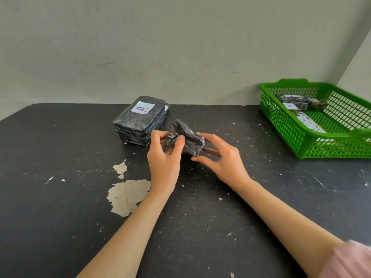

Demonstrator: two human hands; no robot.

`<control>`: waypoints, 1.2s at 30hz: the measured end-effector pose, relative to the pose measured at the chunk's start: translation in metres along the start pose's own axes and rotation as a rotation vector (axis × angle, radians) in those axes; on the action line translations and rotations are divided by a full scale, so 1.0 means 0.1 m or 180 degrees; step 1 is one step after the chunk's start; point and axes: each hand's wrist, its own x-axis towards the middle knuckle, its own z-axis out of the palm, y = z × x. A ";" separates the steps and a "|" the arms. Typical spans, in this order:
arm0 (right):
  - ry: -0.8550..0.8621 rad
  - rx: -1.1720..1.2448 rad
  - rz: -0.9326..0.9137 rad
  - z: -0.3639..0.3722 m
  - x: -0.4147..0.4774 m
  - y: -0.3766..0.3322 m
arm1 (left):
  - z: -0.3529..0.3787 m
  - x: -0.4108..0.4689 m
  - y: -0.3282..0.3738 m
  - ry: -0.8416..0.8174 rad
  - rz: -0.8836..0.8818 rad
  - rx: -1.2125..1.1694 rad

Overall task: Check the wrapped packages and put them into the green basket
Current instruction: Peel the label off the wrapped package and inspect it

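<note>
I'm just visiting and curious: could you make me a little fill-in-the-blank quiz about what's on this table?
1. The white label on the large black wrapped block shows the letter ___.
2. The left hand and right hand both grip a small crumpled wrapped package whose wrapping is ___.
3. The plastic lattice basket, holding wrapped packages, is coloured ___.
4. That basket stands at the far ___ of the dark table.
Missing words: A, black, green, right.
</note>
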 end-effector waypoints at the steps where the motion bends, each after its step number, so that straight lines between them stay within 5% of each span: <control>1: -0.0003 -0.0002 -0.0009 0.00 0.00 0.00 | 0.00 0.00 0.00 -0.0008 0.0019 0.0024; 16: 0.0006 0.0024 0.0065 0.00 0.01 0.04 | -0.04 0.06 -0.14 -0.0041 0.0030 0.0224; 22: 0.0326 -0.0514 -0.0571 0.04 0.01 0.13 | -0.02 0.05 -0.13 -0.0084 -0.0546 -0.0130; 25: 0.0045 -0.0391 -0.0604 0.04 0.01 0.09 | -0.01 0.08 -0.12 -0.0140 -0.1007 -0.0506; 29: 0.0167 0.0611 0.0343 0.01 0.01 -0.07 | -0.03 0.12 -0.08 0.0028 -0.1256 -0.1125; 33: -0.0047 0.2025 0.1759 -0.02 0.09 -0.26 | -0.01 0.05 -0.08 -0.0064 -0.0778 -0.0767; 36: -0.0015 0.2470 0.1954 -0.12 0.19 -0.33 | 0.09 -0.03 0.02 -0.0300 -0.0362 -0.0576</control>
